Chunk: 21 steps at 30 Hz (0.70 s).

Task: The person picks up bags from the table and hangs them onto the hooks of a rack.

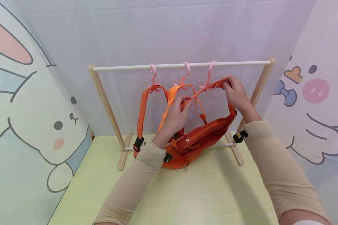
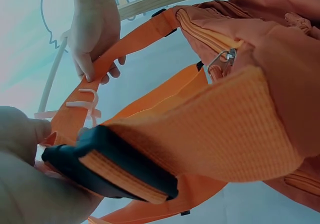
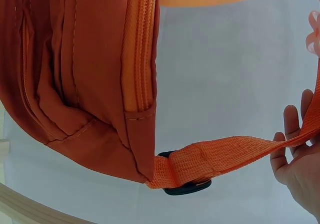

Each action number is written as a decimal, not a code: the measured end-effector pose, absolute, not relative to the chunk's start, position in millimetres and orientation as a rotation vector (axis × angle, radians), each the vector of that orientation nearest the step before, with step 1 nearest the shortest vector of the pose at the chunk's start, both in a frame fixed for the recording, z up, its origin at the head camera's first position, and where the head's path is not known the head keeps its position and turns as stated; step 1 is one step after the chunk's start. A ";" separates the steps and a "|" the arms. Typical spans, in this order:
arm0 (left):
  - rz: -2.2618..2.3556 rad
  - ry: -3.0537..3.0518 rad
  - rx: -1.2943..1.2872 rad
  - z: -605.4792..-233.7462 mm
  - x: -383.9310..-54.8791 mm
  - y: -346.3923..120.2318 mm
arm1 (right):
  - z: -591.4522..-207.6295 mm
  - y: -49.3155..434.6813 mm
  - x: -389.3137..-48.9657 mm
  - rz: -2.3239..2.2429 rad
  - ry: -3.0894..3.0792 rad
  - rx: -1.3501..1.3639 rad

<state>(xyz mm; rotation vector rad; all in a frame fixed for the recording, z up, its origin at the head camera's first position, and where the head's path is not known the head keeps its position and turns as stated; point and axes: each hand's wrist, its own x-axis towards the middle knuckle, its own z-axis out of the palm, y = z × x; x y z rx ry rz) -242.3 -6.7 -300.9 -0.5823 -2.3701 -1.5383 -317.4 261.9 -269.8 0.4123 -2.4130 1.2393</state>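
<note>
An orange sling bag [image 1: 205, 134] with zips hangs tilted to the right below both hands. Its strap [image 1: 219, 84] runs up across the lower part of the right pink hook [image 1: 210, 73]. My right hand [image 1: 236, 93] pinches that strap just right of the hook, thumb on top in the left wrist view. Lower and to the left, my left hand [image 1: 176, 115] grips the same strap, its fingertips curled over the band. A black buckle [image 2: 110, 164] on an orange strap sits close beside the left hand. The bag's zipped edge [image 3: 139, 48] fills much of the right wrist view.
A white rail [image 1: 239, 63] on wooden legs [image 1: 107, 106] carries the pink hooks. An orange strap [image 1: 142, 109] hangs on the left hook [image 1: 153, 75], a brighter orange strap [image 1: 171, 93] on the middle hook [image 1: 186, 73]. The stand is on a pale yellow table [image 1: 202, 193].
</note>
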 end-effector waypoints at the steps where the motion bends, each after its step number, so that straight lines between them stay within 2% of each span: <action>1: -1.537 -2.389 -0.572 -302.0 -242.4 -6.2 | -271.2 262.3 -316.8 1.240 -2.407 0.417; 8: -1.521 -2.491 -0.511 -311.1 -243.3 -2.8 | -284.8 264.6 -311.2 1.251 -2.344 0.437; 21: -1.527 -2.468 -0.548 -332.4 -249.9 4.1 | -303.7 263.8 -310.6 1.259 -2.260 0.486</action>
